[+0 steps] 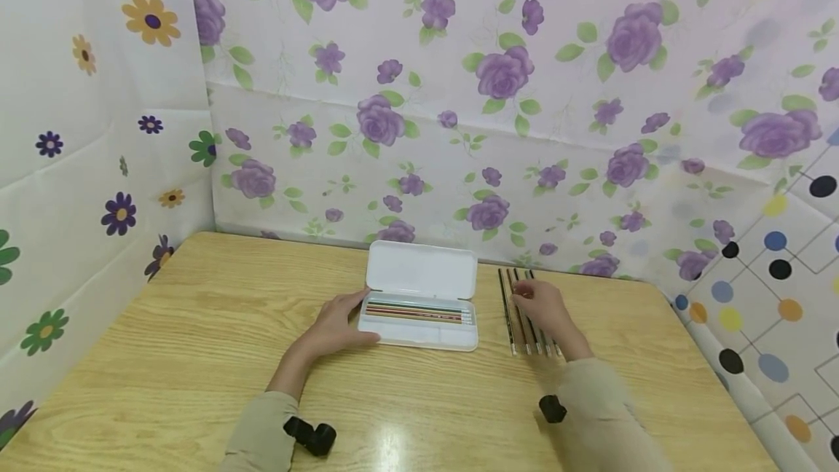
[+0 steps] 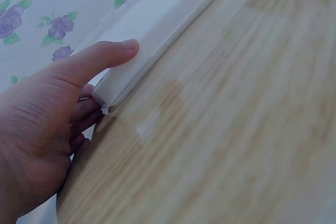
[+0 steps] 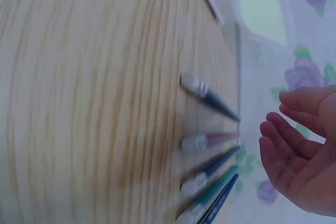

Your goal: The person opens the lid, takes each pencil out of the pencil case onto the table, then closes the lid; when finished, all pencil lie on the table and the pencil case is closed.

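Observation:
A white pencil case (image 1: 419, 341) lies with its lid (image 1: 422, 269) raised, several pencils (image 1: 413, 312) lined up inside its back compartment. My left hand (image 1: 336, 324) holds the case's left end. In the left wrist view the thumb (image 2: 107, 56) lies against the case's front side, and the other fingers are partly hidden behind its corner. To the right, several loose pencils (image 1: 507, 312) lie side by side, eraser ends toward me. My right hand (image 1: 545, 308) hovers over them, fingers loosely bent and nothing between them in the right wrist view.
The wooden table (image 1: 406, 399) reaches back to a wall covered in a purple-flowered sheet (image 1: 419, 130). Another flowered sheet (image 1: 98, 166) hangs at the left, and a dotted one (image 1: 773, 312) at the right.

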{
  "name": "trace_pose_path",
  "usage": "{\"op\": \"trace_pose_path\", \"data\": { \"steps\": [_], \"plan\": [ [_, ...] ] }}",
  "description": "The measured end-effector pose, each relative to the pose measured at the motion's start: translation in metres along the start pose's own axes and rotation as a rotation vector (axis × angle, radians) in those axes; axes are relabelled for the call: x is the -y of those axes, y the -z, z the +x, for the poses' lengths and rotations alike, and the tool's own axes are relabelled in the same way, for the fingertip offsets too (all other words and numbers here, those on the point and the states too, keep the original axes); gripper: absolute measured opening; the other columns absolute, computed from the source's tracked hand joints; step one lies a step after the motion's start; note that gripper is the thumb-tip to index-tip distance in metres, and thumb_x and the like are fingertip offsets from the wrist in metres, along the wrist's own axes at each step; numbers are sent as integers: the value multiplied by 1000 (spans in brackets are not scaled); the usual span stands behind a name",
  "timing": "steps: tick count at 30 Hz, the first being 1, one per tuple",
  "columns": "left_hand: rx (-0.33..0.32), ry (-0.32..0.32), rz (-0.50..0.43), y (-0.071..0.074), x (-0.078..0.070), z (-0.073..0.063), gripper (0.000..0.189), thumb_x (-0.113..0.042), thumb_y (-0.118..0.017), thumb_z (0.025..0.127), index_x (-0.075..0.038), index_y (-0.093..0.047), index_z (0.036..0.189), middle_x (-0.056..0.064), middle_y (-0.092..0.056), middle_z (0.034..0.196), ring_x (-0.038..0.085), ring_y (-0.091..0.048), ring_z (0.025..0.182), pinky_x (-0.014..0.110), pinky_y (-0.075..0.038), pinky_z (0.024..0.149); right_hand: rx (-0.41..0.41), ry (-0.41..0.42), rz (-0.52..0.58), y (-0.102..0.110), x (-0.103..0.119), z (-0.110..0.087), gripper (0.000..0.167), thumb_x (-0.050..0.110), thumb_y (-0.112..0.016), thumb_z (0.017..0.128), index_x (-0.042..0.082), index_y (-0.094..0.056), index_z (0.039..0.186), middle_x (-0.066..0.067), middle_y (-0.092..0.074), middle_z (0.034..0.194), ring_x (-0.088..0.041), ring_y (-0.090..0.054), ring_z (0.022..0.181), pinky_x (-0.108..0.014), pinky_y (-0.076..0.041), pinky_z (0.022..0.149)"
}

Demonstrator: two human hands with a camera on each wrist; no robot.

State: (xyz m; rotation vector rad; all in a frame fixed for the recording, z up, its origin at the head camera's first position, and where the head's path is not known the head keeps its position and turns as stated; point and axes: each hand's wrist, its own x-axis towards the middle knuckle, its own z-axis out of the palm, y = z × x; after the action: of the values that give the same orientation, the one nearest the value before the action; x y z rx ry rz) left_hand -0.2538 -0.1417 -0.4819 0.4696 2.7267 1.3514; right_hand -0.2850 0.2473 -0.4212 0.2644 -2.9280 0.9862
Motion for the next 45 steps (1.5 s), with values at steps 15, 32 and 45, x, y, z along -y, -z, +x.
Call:
{"op": "trace_pose_path", "data": {
  "steps": [15,32,45],
  "plan": [
    [2,10,8,0,2,-2,97,-41,-83,74,-8,-33,151,18,-41,146,43,-27,135,62,-22,105,168,172,61,-53,54,13,21,4,-68,89,0,-71,109,-6,-70,97,-22,-65,91,-37,-53,80],
    [-5,8,13,1,1,0,96,-39,-83,74,-8,-34,151,18,-42,145,42,-29,134,60,-24,105,231,230,64,-81,69,20,21,-2,-71,85,-3,-73,105,-12,-71,100,-25,-67,95,-34,-53,83],
    [-9,3,10,1,0,-1,97,-39,-83,74,-6,-34,150,19,-42,145,42,-28,134,61,-22,105,201,290,-54,-88,75,19,18,-1,-72,84,-1,-74,102,-12,-71,100,-24,-67,91,-32,-54,79]
  ]
}}
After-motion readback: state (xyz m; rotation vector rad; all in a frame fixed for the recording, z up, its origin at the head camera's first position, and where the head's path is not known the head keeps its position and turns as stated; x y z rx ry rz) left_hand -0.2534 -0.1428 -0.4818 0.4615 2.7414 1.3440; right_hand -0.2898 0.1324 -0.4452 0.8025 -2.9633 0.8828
